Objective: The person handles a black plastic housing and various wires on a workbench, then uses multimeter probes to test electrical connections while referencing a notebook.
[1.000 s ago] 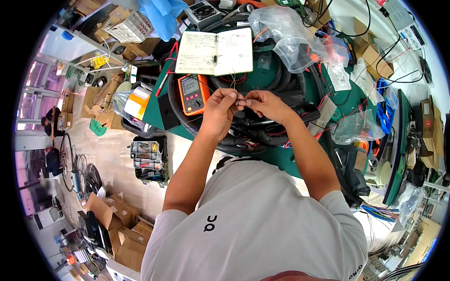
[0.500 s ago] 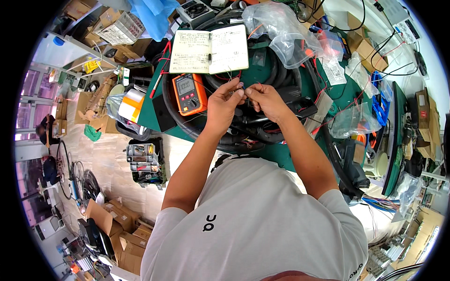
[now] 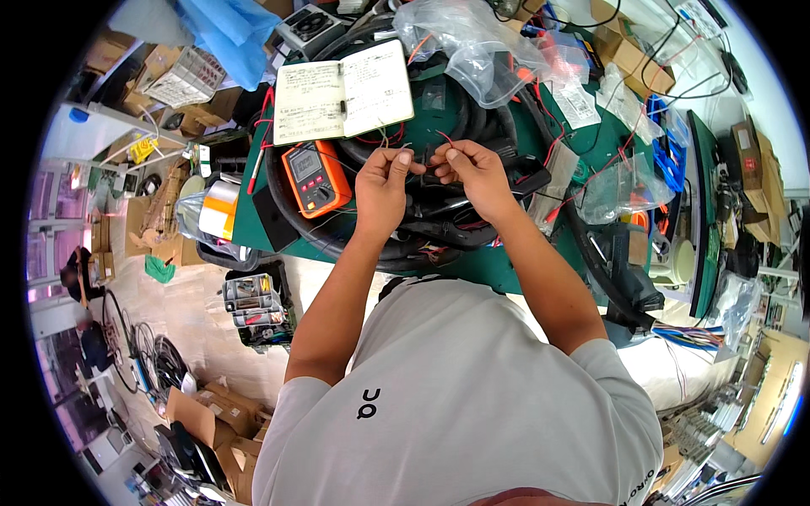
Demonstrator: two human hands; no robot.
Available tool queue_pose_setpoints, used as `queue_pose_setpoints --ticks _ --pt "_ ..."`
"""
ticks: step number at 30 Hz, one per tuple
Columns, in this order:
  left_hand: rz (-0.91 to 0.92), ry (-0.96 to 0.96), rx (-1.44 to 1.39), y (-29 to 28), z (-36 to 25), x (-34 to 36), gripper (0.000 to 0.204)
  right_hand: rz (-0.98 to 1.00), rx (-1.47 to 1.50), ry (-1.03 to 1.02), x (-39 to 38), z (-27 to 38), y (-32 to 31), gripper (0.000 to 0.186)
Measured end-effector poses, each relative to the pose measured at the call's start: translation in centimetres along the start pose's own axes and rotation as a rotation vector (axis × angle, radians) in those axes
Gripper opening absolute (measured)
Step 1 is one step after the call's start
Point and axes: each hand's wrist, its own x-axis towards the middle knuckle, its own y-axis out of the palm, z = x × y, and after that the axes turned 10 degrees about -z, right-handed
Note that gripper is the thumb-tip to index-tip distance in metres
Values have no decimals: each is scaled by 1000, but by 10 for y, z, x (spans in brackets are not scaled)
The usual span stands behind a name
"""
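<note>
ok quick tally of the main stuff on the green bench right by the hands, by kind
orange multimeter: 1
open notebook: 1
coil of black cable: 1
clear plastic bags: 2
hands, left hand and right hand, pinching thin wires between them: 2
Total: 7

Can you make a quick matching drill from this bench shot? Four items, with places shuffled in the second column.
Items:
1. open notebook
2. orange multimeter
3. thin red wire
4. clear plastic bag

Places:
A. pinched at the fingertips of the right hand, close to the left hand
B. lying on the green mat, just left of the left hand
C. at the far edge of the bench, to the right of the notebook
D. lying spread flat, beyond the multimeter and both hands

Pairs: 1-D, 2-B, 3-A, 4-C
</note>
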Motion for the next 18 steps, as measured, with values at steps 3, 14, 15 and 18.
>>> queue_pose_setpoints --ticks 3,14,15,18 --pt "86 -80 -62 8 11 0 21 -86 -23 -13 -5 1 2 22" --pt "46 -152 -72 27 18 9 17 -157 9 -7 -6 4 -6 21" --pt "53 -155 -85 27 19 10 16 -154 13 -4 -4 4 -6 20" --pt "60 -170 -121 27 20 11 13 -138 31 3 0 3 -7 20"
